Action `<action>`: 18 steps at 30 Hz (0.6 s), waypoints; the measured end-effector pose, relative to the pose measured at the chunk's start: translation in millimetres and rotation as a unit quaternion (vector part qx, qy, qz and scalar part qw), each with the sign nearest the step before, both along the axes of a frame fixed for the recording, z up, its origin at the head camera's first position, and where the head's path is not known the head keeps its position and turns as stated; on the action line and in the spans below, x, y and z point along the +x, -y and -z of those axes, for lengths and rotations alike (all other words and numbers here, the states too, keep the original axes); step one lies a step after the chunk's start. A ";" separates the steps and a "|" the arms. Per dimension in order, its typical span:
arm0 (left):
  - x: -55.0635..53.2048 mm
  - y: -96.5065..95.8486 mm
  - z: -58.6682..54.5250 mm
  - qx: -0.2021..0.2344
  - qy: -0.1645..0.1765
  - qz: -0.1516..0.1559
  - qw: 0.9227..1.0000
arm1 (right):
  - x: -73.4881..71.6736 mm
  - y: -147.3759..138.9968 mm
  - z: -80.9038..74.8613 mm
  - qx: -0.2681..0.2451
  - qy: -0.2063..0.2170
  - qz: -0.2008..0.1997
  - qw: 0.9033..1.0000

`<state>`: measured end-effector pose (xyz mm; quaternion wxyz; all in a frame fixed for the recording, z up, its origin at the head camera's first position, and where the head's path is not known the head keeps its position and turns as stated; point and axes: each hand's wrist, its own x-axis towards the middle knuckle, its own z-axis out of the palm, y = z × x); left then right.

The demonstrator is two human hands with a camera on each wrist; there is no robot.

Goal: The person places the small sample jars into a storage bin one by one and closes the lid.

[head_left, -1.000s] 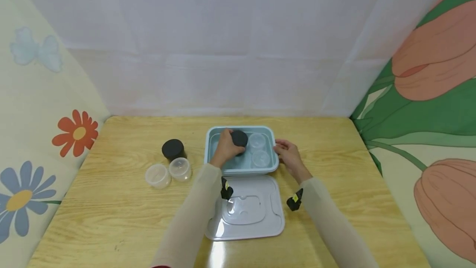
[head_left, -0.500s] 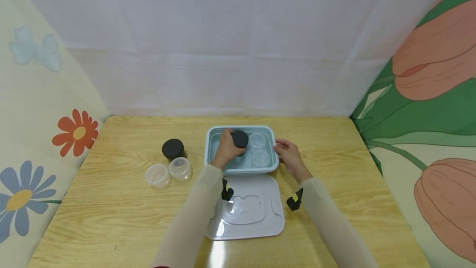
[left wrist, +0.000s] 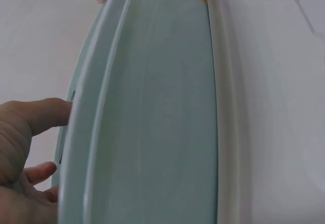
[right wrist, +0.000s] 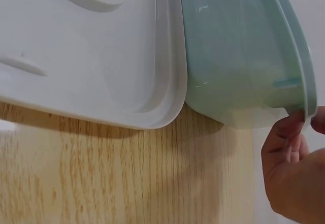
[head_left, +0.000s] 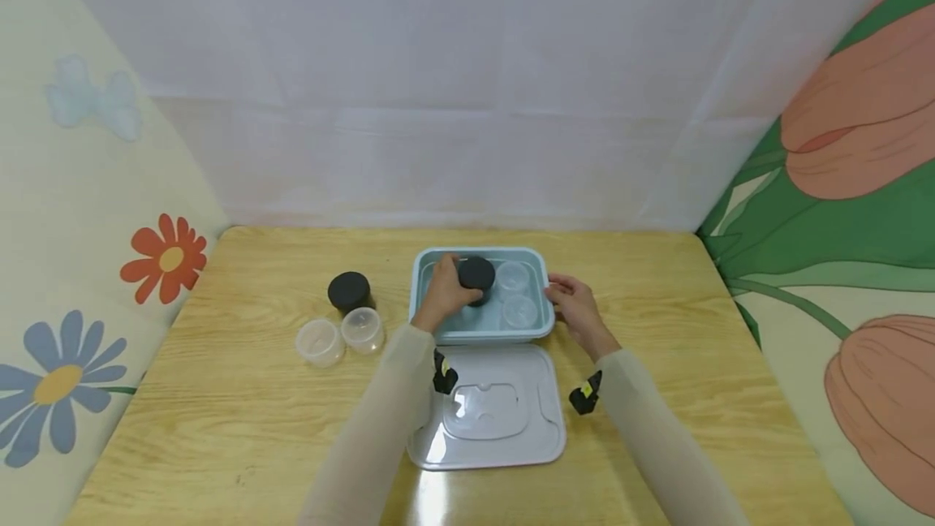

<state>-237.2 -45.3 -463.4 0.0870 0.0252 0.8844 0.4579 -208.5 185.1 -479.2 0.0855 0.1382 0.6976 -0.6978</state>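
Observation:
My left hand (head_left: 444, 292) reaches into a light blue plastic box (head_left: 419, 286) and grips a round black container (head_left: 476, 274) from its left side. Two clear plastic cups (head_left: 512, 275) sit in the right half of that box. At the box's right end, my right hand (head_left: 577, 307) pinches the rim between thumb and fingers; the right wrist view shows this grip (right wrist: 299, 158) closely. In the left wrist view the box wall (left wrist: 152, 107) hides what the left hand (left wrist: 23, 148) holds.
A pale grey box lid (head_left: 489, 412) lies flat in front of the box, beneath the left forearm. Left of the box stand another black container (head_left: 351, 292) and two clear cups (head_left: 320, 342) on the wooden table (head_left: 219, 428). A white cloth backdrop (head_left: 467, 104) rises behind.
The head view has shifted slightly, so the whole scene sits a little further right. Both hands keep about the same hold on the black container and the box rim.

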 end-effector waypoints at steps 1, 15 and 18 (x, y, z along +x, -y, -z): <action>0.4 0.3 -0.6 0.000 0.003 0.003 1.000 | -0.2 0.2 0.2 0.003 0.005 0.001 1.000; 12.2 15.7 -19.5 0.020 -0.024 0.011 0.999 | -1.2 2.2 -2.7 0.007 0.037 -0.006 0.999; 14.4 18.2 -26.2 0.021 -0.047 0.000 0.999 | -1.5 2.1 -4.0 0.011 0.033 -0.009 0.999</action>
